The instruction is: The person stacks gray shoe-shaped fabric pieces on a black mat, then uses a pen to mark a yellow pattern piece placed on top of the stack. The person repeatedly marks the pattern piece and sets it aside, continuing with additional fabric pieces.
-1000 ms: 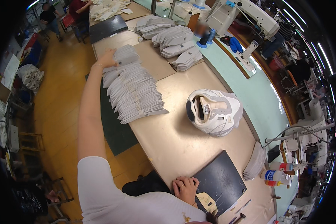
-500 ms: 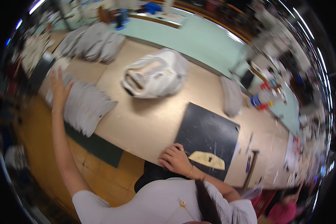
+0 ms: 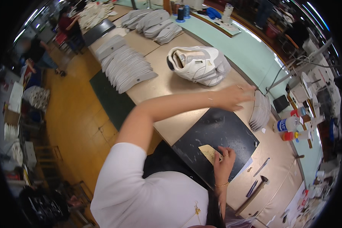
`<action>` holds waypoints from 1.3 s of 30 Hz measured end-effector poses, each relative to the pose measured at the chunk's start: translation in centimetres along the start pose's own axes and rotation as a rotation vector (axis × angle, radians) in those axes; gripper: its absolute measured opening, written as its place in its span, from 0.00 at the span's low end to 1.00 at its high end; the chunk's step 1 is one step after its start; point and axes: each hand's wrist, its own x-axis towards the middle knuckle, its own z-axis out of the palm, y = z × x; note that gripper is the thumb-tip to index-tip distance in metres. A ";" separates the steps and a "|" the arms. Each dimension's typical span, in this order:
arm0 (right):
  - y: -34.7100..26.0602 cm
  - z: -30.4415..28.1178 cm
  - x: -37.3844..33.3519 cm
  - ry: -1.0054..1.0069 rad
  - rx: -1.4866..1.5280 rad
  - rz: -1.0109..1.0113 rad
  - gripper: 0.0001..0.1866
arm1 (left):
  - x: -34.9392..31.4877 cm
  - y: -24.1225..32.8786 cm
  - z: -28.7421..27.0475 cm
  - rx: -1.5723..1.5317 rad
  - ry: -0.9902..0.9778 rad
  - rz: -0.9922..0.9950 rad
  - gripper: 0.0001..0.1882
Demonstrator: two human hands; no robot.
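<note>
Black board [image 3: 190, 138], at the near edge of the tabletop [image 3: 281, 167]: seemingly a work base for the yellow card piece [image 3: 207, 152]; your right hand [image 3: 225, 161] half curls over it, grip unclear. Grey stack [image 3: 260, 112], far edge: just beside your left hand [image 3: 237, 97], fingers loosely spread, nothing visibly held. Grey row [image 3: 125, 68], near edge: overlapped, presumably for lifting singly. Blue-labelled bottle [image 3: 281, 125], by far edge: contents indistinct.

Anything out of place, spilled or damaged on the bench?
No obvious spill or damage. Minor oddity: a small white scrap lies loose by the near end of the right-hand grey stack, apart from the neatly layered pieces.
</note>
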 end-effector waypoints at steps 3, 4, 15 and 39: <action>2.1 -1.2 -0.4 0.027 -0.027 0.054 0.10 | 4.9 0.4 7.8 -0.050 0.026 -0.074 0.39; 2.8 -1.9 -0.9 0.041 -0.036 0.097 0.10 | 6.3 1.5 10.1 -0.085 0.021 -0.098 0.41; 4.0 -3.3 -3.3 0.069 0.102 0.134 0.09 | 14.4 5.9 20.9 0.341 -0.141 -0.187 0.31; 6.3 -6.9 -0.4 0.183 0.249 0.097 0.07 | 9.7 0.0 13.6 -0.927 0.140 -0.993 0.57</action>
